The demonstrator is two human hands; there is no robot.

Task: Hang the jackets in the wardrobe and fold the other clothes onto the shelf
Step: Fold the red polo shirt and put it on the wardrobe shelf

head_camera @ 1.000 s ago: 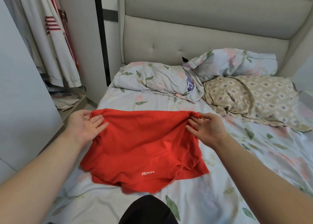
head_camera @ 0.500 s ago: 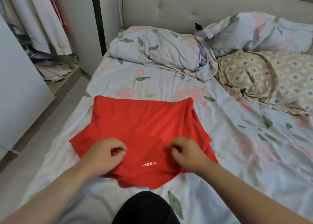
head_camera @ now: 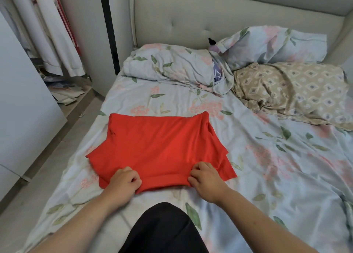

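Head view: one red garment (head_camera: pixel 162 147), two hands, both on it. The garment lies flat on the floral sheet (head_camera: pixel 267 166), on the near-left part of the bed. Its long axis runs left to right. The far edge is straight and narrower, the near part is wider, and its corners stick out to near-left and near-right. A layer underneath shows past the right side.

The left hand (head_camera: pixel 124 184) has its fingers curled, pinching the near edge left of centre. The right hand (head_camera: pixel 205 182) pinches the same edge further right. The hands are apart, with the hem band between them.

Two floral pillows sit far, by the headboard (head_camera: pixel 191 14): one centre (head_camera: pixel 172 65), one right (head_camera: pixel 273 44). One beige diamond-print pillow (head_camera: pixel 292 88) lies far right. White garments with red stripes (head_camera: pixel 55 33) hang in the wardrobe far left; I cannot tell how many.
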